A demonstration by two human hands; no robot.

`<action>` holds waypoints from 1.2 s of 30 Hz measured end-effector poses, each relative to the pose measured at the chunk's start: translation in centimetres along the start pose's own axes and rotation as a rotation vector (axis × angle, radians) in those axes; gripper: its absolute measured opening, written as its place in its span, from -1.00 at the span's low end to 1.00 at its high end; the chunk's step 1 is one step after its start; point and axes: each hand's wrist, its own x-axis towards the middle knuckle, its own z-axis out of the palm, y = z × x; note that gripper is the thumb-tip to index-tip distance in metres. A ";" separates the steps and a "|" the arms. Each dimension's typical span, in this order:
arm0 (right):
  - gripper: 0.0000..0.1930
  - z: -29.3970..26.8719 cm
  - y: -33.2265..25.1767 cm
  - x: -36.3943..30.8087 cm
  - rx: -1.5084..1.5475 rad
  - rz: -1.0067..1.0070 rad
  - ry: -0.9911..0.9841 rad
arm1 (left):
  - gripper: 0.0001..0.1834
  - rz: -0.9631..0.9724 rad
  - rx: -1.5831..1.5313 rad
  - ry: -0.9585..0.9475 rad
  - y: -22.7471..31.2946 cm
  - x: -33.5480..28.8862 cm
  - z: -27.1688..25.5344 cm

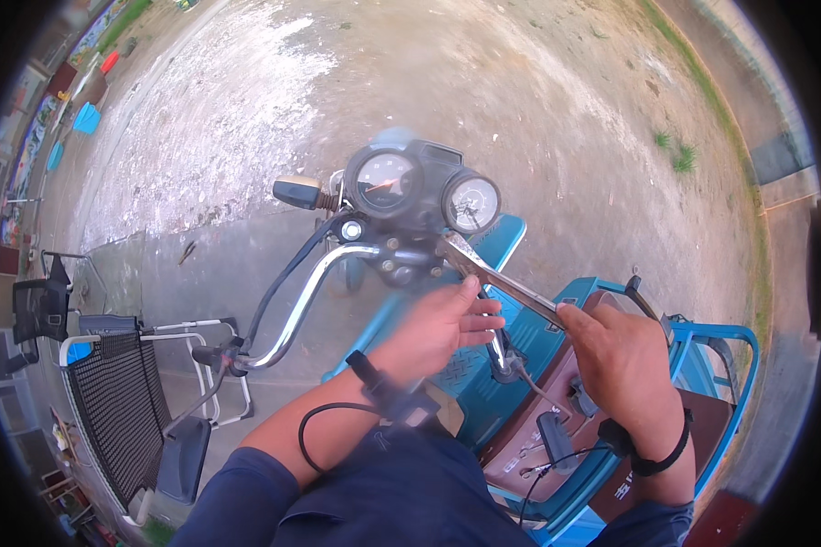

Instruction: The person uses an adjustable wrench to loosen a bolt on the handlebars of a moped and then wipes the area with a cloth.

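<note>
My right hand (pixel 616 365) is closed round the handle end of a long metal wrench (pixel 511 287). The tool's head rests at the right side of the handlebar clamp (pixel 410 264), just below the smaller round gauge (pixel 472 202). My left hand (pixel 438 333) reaches in beside the wrench, over the right part of the chrome handlebar (pixel 306 296). Its fingers are stretched out and somewhat apart, with the fingertips close to the tool; whether they touch it I cannot tell. Left of the small gauge sits a larger dial (pixel 385 182). My left hand hides part of the handlebar.
A turn signal (pixel 298 192) sticks out left of the gauges. Blue vehicle bodywork (pixel 493 410) lies under my hands, and a blue tubular frame (pixel 748 365) stands at the right. At left is a folding chair with black mesh (pixel 119 401). A mirror (pixel 184 460) hangs lower left.
</note>
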 end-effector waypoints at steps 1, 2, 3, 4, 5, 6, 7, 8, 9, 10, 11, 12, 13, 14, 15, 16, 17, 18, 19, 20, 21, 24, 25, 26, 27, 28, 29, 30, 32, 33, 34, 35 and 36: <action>-0.66 0.2 -0.1 -0.3 -0.022 0.008 -0.001 | -0.48 -0.014 -0.118 -0.031 -0.5 0.4 0.1; -0.64 0.2 0.0 -0.3 -0.045 -0.019 0.004 | -0.48 -0.003 -0.128 -0.034 -0.8 0.9 0.0; -0.64 0.2 0.2 -0.3 -0.054 -0.029 0.003 | -0.50 0.017 -0.182 -0.066 -0.9 1.4 -0.1; -0.64 0.3 0.5 -0.2 -0.068 -0.052 0.008 | -0.53 0.038 -0.237 -0.097 -1.0 1.8 -0.1; -0.64 0.3 0.7 -0.1 -0.081 -0.075 0.015 | -0.53 0.049 -0.245 -0.100 -1.0 2.1 0.0; -0.64 0.5 0.8 -0.2 -0.092 -0.080 0.010 | -0.57 0.061 -0.266 -0.100 -1.1 2.4 0.1; -0.64 0.8 0.8 -0.4 -0.095 -0.076 0.013 | -0.61 0.074 -0.288 -0.100 -1.3 2.6 0.2; -0.64 1.0 0.8 -0.5 -0.099 -0.072 0.017 | -0.61 0.079 -0.298 -0.107 -1.6 2.9 0.2; -0.64 1.1 0.7 -0.5 -0.105 -0.083 0.018 | -0.63 0.085 -0.318 -0.101 -1.7 3.0 0.3; -0.65 1.1 0.4 -0.4 -0.103 -0.076 0.023 | -0.65 0.091 -0.339 -0.096 -1.8 3.0 0.3; -0.67 1.1 0.2 -0.4 -0.101 -0.070 0.029 | -0.65 0.102 -0.346 -0.098 -1.8 3.0 0.3; -0.67 1.0 0.0 -0.4 -0.109 -0.078 0.028 | -0.66 0.108 -0.368 -0.070 -1.8 3.0 0.5; -0.68 1.0 -0.1 -0.5 -0.068 -0.037 0.019 | -0.67 0.113 -0.389 -0.043 -1.7 3.0 0.6; -0.68 0.9 -0.2 -0.5 -0.028 0.004 0.010 | -0.67 0.120 -0.397 -0.047 -1.7 2.9 0.7; -0.68 1.1 -0.2 -0.7 -0.034 -0.003 0.010 | -0.67 0.098 -0.358 -0.003 -1.8 2.9 0.6; -0.67 1.2 0.0 -0.9 0.088 0.030 0.035 | -0.67 0.075 -0.320 0.039 -1.8 2.9 0.5; -0.66 1.2 0.0 -1.0 0.208 0.065 0.059 | -0.67 0.079 -0.325 0.034 -1.9 2.9 0.6; -0.66 0.9 -0.4 -0.9 0.207 0.062 0.056 | -0.66 0.078 -0.333 0.035 -2.1 3.0 0.6; -0.64 0.2 -1.2 -0.6 0.305 0.095 0.002 | -0.65 0.083 -0.341 0.041 -2.1 2.9 0.4; -0.61 -0.6 -1.7 -0.4 0.402 0.128 -0.054 | -0.65 0.089 -0.345 0.046 -2.2 2.9 0.2; -0.61 -1.6 -1.9 -0.3 0.398 0.123 -0.056 | -0.64 0.100 -0.364 0.062 -2.3 2.9 0.1; -0.57 -3.0 -2.2 -0.2 0.496 0.051 -0.258 | -0.64 0.117 -0.376 0.087 -2.3 2.6 -0.2; -0.54 -3.0 -2.1 -0.6 0.500 -0.012 -0.309 | -0.65 0.117 -0.363 0.097 -2.2 2.4 -0.3; -0.51 -2.9 -2.1 -0.9 0.505 -0.078 -0.359 | -0.65 0.120 -0.368 0.096 -2.1 2.3 -0.5; -0.51 -2.7 -2.2 -1.3 0.500 -0.078 -0.360 | -0.66 0.112 -0.327 0.115 -2.0 2.2 -0.5; -0.51 -2.4 -2.2 -1.5 0.446 -0.144 -0.335 | -0.68 0.105 -0.286 0.135 -1.9 2.1 -0.6; -0.50 -2.3 -2.3 -1.6 0.391 -0.211 -0.310 | -0.68 0.108 -0.288 0.132 -1.7 1.9 -0.6; -0.50 -2.6 -2.6 -1.3 0.390 -0.217 -0.308 | -0.69 0.109 -0.257 0.154 -1.3 1.6 -0.7; -0.51 -3.2 -3.8 -0.3 0.094 -0.394 -0.224 | -0.70 0.116 -0.227 0.178 -0.7 1.3 -0.9; -0.51 -3.0 -4.3 0.3 0.093 -0.393 -0.227 | -0.70 0.130 -0.235 0.155 -0.7 1.3 -1.1; -0.53 -2.8 -4.9 0.9 0.113 -0.442 -0.124 | -0.70 0.145 -0.243 0.132 -0.7 1.2 -1.2; -0.56 -2.7 -5.1 1.5 0.133 -0.491 -0.020 | -0.70 0.143 -0.245 0.130 -0.5 1.0 -1.3; -0.56 -2.8 -5.2 2.1 0.134 -0.494 -0.020 | -0.68 0.163 -0.237 0.107 -0.2 0.8 -1.4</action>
